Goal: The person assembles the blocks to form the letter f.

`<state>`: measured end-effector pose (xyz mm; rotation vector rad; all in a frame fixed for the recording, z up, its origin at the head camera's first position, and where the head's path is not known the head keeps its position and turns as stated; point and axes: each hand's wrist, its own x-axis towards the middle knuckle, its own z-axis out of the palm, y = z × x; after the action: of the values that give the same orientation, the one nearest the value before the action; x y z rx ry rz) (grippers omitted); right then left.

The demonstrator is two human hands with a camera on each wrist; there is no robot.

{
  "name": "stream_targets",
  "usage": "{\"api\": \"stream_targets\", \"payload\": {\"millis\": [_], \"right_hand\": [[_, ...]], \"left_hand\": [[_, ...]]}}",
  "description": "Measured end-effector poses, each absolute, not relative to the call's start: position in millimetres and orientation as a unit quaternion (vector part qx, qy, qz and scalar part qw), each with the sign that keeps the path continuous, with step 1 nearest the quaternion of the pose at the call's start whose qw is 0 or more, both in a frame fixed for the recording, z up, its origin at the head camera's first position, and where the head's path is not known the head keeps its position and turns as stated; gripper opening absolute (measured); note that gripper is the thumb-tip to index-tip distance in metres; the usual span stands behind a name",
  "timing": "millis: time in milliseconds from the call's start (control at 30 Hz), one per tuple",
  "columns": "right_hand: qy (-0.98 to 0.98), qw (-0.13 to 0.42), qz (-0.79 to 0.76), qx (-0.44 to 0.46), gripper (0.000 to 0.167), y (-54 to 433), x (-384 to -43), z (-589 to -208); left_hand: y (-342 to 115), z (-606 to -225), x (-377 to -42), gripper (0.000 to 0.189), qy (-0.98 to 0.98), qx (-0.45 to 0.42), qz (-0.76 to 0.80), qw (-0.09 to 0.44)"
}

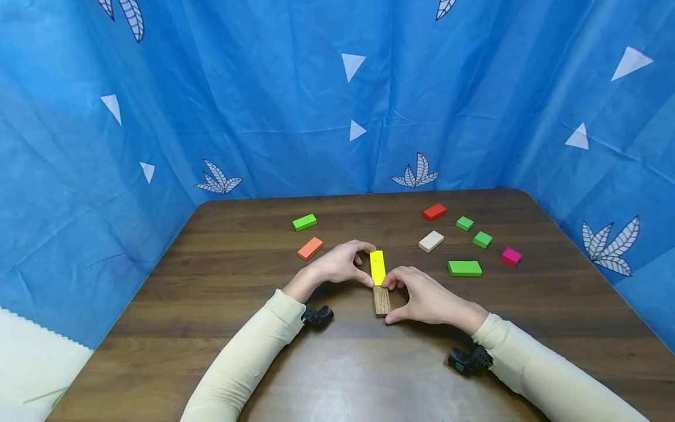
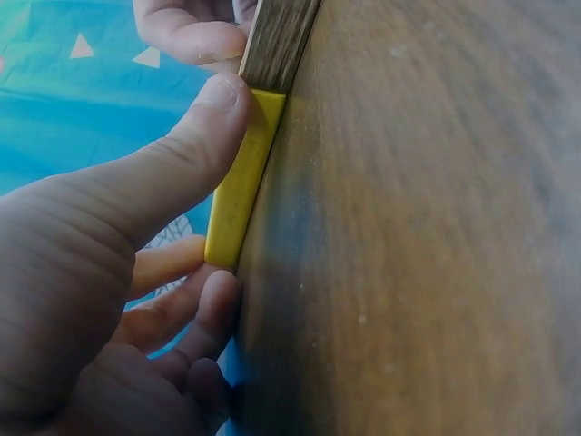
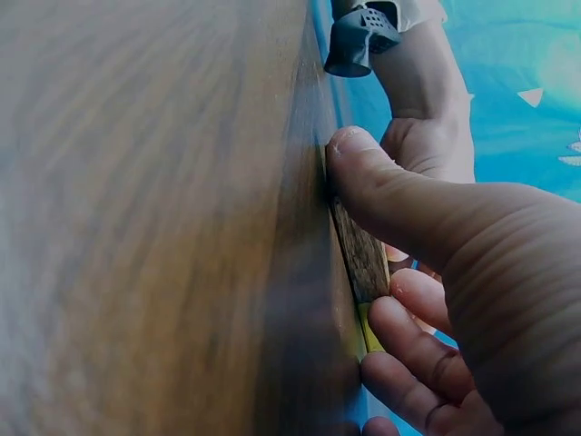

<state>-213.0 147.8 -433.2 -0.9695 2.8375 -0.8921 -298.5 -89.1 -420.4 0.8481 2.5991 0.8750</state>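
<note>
A yellow block [image 1: 377, 268] and a brown wood-grained block [image 1: 382, 301] lie end to end on the table, in one line pointing away from me. With thumb and fingers at its two ends, my left hand [image 1: 341, 262] holds the yellow block; the left wrist view shows the thumb [image 2: 221, 104] by the joint between the blocks. My right hand [image 1: 428, 296] grips the brown block lengthwise, its thumb at the near end and its fingertips by the joint. In the right wrist view that thumb covers part of the brown block [image 3: 361, 254].
Back left lie a light green block [image 1: 304, 222] and an orange block [image 1: 310, 248]. Toward the right are a red block [image 1: 435, 211], a cream block [image 1: 431, 241], a long green block [image 1: 464, 268], two small green blocks [image 1: 482, 239] and a magenta block [image 1: 511, 256]. A blue curtain [image 1: 295, 105] surrounds the table.
</note>
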Motion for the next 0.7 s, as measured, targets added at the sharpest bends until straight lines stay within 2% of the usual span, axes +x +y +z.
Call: {"api": "stream_targets", "payload": {"millis": [700], "right_hand": [[0.912, 0.008, -0.289, -0.291, 0.064, 145.2, -213.9, -434.2]], "left_hand": [[-87.9, -420.8, -300.2, 0.082, 0.9, 0.287, 0.299, 0.138]]}}
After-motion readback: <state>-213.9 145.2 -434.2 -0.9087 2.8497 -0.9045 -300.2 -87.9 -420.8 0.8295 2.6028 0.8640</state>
